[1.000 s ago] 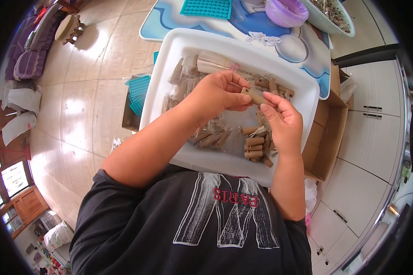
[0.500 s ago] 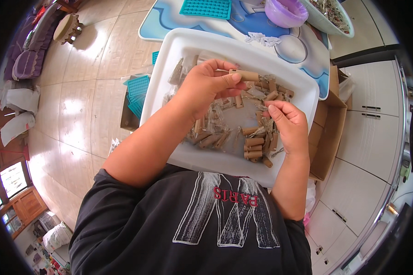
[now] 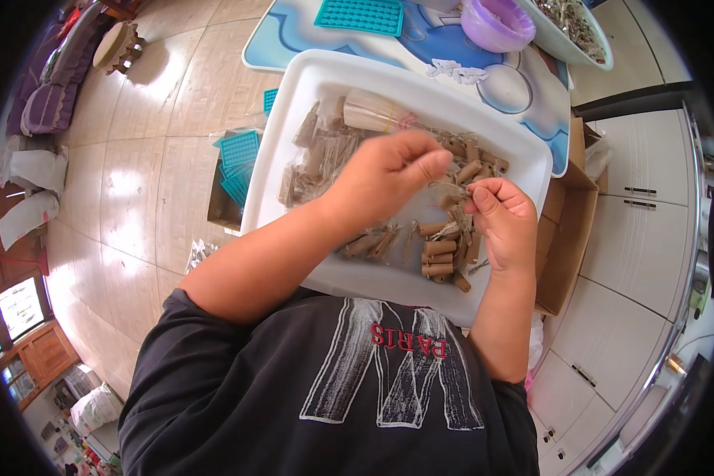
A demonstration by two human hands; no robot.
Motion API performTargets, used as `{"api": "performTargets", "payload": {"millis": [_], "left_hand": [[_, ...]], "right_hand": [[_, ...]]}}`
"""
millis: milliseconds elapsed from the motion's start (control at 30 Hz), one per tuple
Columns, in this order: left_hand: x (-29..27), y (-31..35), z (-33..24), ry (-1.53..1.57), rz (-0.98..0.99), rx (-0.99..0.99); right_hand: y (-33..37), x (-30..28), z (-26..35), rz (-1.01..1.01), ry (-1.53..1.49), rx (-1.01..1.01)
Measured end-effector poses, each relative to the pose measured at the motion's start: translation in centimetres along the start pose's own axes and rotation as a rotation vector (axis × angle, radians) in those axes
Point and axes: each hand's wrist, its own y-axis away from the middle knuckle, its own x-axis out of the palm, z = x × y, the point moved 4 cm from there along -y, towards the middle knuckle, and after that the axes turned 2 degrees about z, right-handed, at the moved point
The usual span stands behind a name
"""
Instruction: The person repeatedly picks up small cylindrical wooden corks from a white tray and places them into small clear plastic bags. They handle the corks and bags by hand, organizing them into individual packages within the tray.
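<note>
Pinching thin twine (image 3: 458, 189), right fingers (image 3: 485, 200) hover near brown cylinders (image 3: 438, 259); left fingers (image 3: 430, 166) curl, contents unclear.

The person (image 3: 293, 381) wears a black T-shirt (image 3: 230, 381) with short, loose sleeves (image 3: 184, 337). Across its front runs a chalky white print (image 3: 397, 401) of tall, slanting outlined bars, with red letters (image 3: 408, 339) over its upper part.

A brown piece (image 3: 451, 201), blurred, shows beside thin string (image 3: 444, 186). Short brown tubes (image 3: 438, 259) lie heaped nearby, some stacked.
</note>
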Motion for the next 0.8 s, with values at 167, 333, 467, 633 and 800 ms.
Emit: {"api": "performTargets", "payload": {"millis": [167,333,467,633,800], "left_hand": [[1.7,0.2,0.5,0.294,0.190,-0.208],[1.1,0.4,0.6,0.203,0.150,-0.323],[0.8,0.4,-0.5,-0.058,0.044,-0.263],[0.2,0.2,0.6,0.132,0.147,-0.395],[0.2,-0.9,0.9,0.143,0.163,0.199]], "right_hand": [[0.2,0.4,0.0,-0.016,0.037,-0.008],[0.3,0.3,0.2,-0.132,0.202,-0.116],[0.8,1.6,0.8,-0.222,0.660,-0.527],[1.3,2.3,1.7,-0.113,0.604,-0.494],[1.1,1.9,0.7,-0.067,0.094,-0.301]]}}
